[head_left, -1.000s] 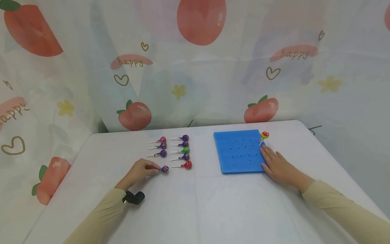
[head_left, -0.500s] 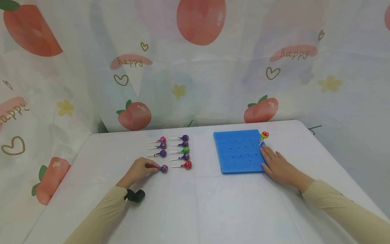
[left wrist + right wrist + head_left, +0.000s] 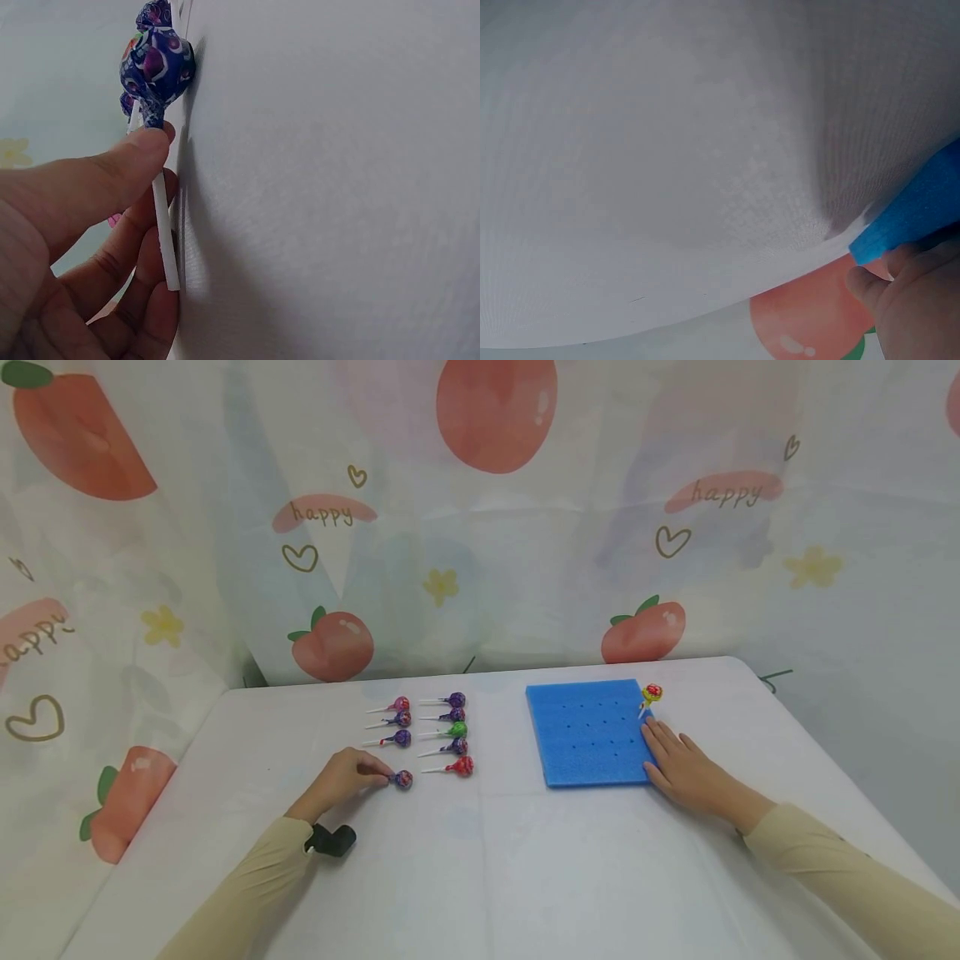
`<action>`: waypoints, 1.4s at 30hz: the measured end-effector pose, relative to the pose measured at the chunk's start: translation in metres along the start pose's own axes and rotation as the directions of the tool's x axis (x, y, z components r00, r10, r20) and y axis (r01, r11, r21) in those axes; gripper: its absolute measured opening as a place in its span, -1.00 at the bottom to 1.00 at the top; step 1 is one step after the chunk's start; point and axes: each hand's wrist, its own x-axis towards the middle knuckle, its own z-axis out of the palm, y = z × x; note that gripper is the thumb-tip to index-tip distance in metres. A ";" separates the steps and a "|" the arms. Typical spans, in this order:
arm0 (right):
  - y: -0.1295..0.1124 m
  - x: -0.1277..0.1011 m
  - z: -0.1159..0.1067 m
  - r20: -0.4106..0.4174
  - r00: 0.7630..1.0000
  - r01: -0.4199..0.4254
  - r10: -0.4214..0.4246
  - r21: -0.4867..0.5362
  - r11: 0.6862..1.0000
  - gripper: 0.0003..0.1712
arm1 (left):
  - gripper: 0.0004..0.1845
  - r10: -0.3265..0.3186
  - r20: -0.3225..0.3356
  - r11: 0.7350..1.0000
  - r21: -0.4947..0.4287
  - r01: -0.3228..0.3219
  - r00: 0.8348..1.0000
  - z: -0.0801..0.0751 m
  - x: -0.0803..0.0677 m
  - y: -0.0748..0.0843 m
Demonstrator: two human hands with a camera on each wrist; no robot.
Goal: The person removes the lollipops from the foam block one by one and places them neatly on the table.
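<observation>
My left hand [image 3: 345, 783] pinches a purple-wrapped lollipop [image 3: 403, 779] low over the white table, at the near end of the lollipop rows. In the left wrist view, thumb and finger grip the white stick just below the wrapped head [image 3: 157, 67], and the stick's end points back along the curled fingers. On the other side, my right hand [image 3: 686, 772] rests with extended fingers against the right edge of a blue foam board [image 3: 592, 768] dotted with small holes. A yellow-and-red lollipop [image 3: 652, 692] stands tilted at the board's far right corner, just beyond the fingertips.
Two columns of lollipops lie left of the board, sticks pointing left. The near one in the right column is a red lollipop [image 3: 462, 766], with a green lollipop [image 3: 457, 729] farther back. A printed curtain [image 3: 480, 552] hangs behind the table [image 3: 510, 877].
The left hand, pinching the purple lollipop throughout, has shifted very slightly left. My right hand and the board have stayed in place.
</observation>
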 end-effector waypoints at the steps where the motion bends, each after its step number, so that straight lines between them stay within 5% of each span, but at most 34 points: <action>1: 0.000 0.000 0.000 0.000 1.000 0.001 -0.001 -0.001 1.000 -0.21 | -0.89 -0.005 0.001 1.000 -0.001 0.005 1.000 0.000 0.000 0.000; 25: 0.002 -0.001 0.000 -0.003 1.000 0.005 -0.005 0.008 1.000 -0.21 | -0.84 -0.036 0.001 0.999 -0.013 0.036 0.999 -0.001 -0.006 -0.003; 35: 0.000 0.000 -0.001 0.012 1.000 0.003 -0.003 0.009 1.000 -0.21 | -0.70 0.098 0.103 0.994 -0.049 -0.093 0.990 -0.019 -0.006 -0.006; 42: 0.001 0.000 0.000 0.013 1.000 -0.002 0.002 0.000 1.000 -0.21 | -0.61 0.147 0.089 0.985 -0.105 -0.137 0.985 -0.027 0.003 0.011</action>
